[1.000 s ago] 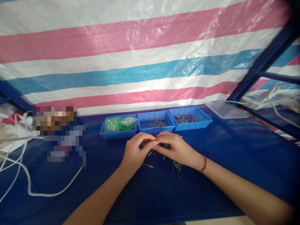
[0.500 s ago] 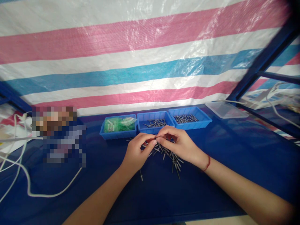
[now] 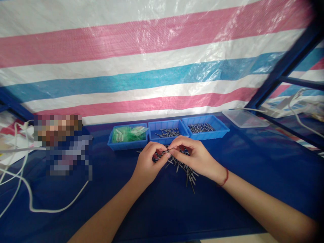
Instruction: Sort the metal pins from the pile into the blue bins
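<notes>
My left hand and my right hand meet fingertip to fingertip above a pile of metal blind rivets on the blue table. Both hands are closed in a pinch. Between the fingertips is a thin dark pin, which looks like a blind rivet; most of it is hidden by the fingers. The loose rivets lie in all directions beneath and in front of my hands, partly covered by them.
Behind my hands stand three blue bins: one with green packets, a middle bin and a right bin with metal pins. A clear plastic lid lies at right. White cables curl at left beside blurred items.
My hands stay together, with the left fingers shifting slightly. A single rivet seen below my left hand before is no longer visible there.
</notes>
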